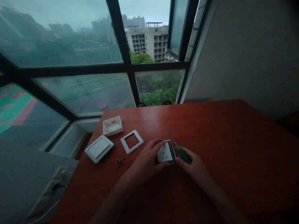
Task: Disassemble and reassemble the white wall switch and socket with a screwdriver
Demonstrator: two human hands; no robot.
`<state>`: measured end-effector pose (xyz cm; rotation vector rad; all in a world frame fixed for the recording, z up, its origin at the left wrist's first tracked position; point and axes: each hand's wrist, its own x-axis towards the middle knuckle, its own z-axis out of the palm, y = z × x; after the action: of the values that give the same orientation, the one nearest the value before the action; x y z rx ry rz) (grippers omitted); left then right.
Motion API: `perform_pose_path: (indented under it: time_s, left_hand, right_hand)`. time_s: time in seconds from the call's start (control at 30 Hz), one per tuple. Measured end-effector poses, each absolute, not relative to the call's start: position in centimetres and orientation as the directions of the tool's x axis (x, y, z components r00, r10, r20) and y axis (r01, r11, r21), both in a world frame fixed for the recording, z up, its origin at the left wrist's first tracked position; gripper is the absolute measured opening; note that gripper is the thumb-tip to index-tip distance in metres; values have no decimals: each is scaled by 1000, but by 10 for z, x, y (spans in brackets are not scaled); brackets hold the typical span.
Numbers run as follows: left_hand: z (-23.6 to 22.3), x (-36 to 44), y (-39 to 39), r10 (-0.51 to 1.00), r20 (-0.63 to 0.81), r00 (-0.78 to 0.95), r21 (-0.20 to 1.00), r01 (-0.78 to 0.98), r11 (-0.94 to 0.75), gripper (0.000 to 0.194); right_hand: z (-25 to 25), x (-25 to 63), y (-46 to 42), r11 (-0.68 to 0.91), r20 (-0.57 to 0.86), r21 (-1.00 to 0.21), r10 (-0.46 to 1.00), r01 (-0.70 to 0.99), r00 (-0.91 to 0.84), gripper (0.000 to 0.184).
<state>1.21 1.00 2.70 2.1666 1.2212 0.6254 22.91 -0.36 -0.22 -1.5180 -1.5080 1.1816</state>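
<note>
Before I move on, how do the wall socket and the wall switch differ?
The wall socket is held in the left hand, while the wall switch lies on the table. The socket's face has dark slots; the switch's face is flat and slotless. The socket shows dark gray beside its white face, whereas the switch has a white border. Both have white faces.

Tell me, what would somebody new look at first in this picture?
Probably the green-handled screwdriver, held in the right hand above the reddish-brown table. Just left of it, the left hand grips a white socket with dark slots. Behind the table, the big window might catch the eye too, with a pale building outside.
</note>
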Motion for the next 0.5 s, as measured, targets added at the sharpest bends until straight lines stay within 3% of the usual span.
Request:
perform_pose_path:
  time_s: [0.5]
  left_hand:
    - [25, 21, 8, 892, 163, 422, 636, 646, -422, 65]
  right_hand:
    - [-1, 226, -10, -33, -89, -920, 988, 390, -126, 36]
